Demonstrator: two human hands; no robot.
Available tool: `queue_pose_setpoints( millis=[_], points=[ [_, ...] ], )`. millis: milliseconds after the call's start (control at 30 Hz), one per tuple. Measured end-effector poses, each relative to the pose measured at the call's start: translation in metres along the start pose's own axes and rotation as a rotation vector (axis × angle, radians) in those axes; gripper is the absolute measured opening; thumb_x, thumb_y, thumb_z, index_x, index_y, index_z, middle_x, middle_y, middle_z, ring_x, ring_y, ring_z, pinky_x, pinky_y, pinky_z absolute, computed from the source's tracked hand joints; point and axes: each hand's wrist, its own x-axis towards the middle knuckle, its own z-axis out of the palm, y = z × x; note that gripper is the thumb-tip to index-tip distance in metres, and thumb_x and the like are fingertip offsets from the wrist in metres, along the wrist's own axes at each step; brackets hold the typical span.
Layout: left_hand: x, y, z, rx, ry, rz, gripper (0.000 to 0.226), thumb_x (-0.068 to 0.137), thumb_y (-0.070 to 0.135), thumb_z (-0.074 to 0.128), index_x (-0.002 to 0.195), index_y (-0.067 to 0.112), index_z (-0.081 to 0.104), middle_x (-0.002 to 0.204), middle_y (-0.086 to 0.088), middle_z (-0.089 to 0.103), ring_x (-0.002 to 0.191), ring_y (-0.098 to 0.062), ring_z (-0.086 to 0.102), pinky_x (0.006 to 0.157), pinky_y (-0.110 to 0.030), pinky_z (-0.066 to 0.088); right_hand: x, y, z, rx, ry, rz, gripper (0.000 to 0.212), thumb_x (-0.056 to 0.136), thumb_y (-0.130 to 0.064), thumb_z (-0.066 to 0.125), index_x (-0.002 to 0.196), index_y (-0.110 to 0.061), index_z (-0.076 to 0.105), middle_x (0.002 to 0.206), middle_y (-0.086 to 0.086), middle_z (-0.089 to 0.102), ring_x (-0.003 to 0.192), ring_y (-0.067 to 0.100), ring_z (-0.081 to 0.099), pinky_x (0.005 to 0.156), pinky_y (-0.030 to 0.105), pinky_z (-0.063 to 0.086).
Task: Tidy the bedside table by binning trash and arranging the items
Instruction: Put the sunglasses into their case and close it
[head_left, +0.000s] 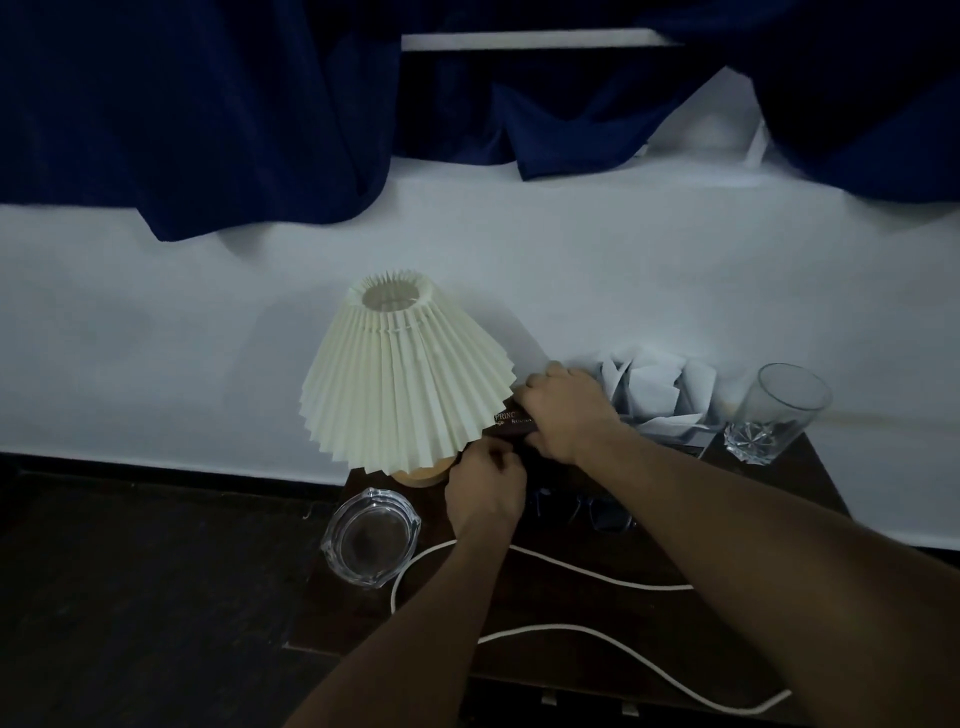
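We see both hands meeting on a dark box (511, 422) with pale lettering, just beside the pleated lamp shade (400, 379) towards the back of the worktop (545, 603). The right hand (569, 410) has its fingers wrapped over the box. The left hand (485, 491) curls its fingers at the near edge, and we cannot tell whether they pinch it. Crumpled paper (654, 389) and a drinking glass (779, 410) sit at the back right, an ashtray (371, 538) at the left.

Dark object (511, 422) lay mostly under right hand (569, 413); lettering cut at "PRINC". Left hand (485, 491) fingertips hidden. Shade (400, 374) hid most of lamp base (421, 475). Glasses (605, 514) too dim. Table (571, 613) ran off bottom edge.
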Motion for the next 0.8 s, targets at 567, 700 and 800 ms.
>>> queue_pose_setpoints(
  millis=[567,700,800],
  points=[
    [-0.101,0.075,-0.031,-0.336,-0.498,-0.068,0.014,0.095,0.029,0.056,0.105,0.024,0.064,0.108,-0.004,0.069,0.086,-0.019,0.067,0.068,-0.032,0.047,-0.129,0.036,-0.096,0.14,-0.058,0.209,0.047,0.079,-0.054,0.068,0.113,-0.022,0.066,0.108,0.004,0.066,0.104,0.025,0.062,0.076,0.032,0.046],
    [-0.123,0.098,-0.036,-0.569,-0.56,0.042,0.031,0.098,0.044,0.058,0.12,0.024,0.064,0.113,-0.002,0.074,0.097,-0.016,0.072,0.072,-0.031,0.049,-0.164,0.056,-0.131,0.254,-0.022,0.288,0.034,0.081,-0.052,0.062,0.103,-0.027,0.068,0.094,-0.001,0.069,0.094,0.022,0.065,0.071,0.03,0.046],
    [-0.142,0.121,-0.039,-0.68,-0.554,0.114,0.037,0.096,0.045,0.062,0.123,0.02,0.064,0.111,-0.007,0.076,0.099,-0.018,0.074,0.072,-0.032,0.055,-0.185,0.062,-0.155,0.319,-0.04,0.263,0.028,0.082,-0.05,0.059,0.097,-0.028,0.068,0.089,-0.002,0.069,0.085,0.021,0.064,0.068,0.031,0.047]
  ],
)
